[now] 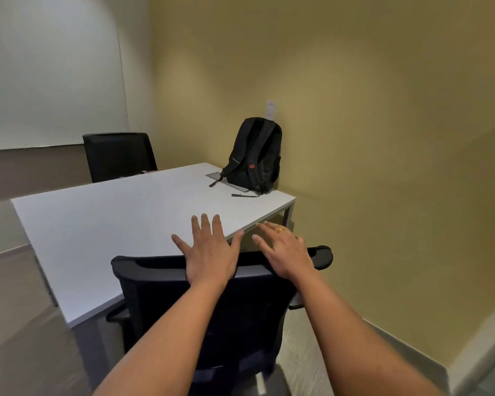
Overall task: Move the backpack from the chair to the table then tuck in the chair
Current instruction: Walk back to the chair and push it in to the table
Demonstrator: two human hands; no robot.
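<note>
A black backpack (255, 157) stands upright at the far right corner of the white table (103, 224), leaning near the yellow wall. A black mesh office chair (166, 298) stands right in front of me, its backrest against the table's near edge. My left hand (210, 252) hovers over the top of the backrest with its fingers spread and holds nothing. My right hand (283, 251) is just to the right of it, fingers apart and slightly curled above the backrest's top rail, a gold ring on one finger.
A second black chair (119, 155) stands at the table's far side. A whiteboard (52, 72) covers the left wall. The yellow wall (383, 138) runs close along the right side. A grey cable hatch (215, 176) lies in the tabletop beside the backpack.
</note>
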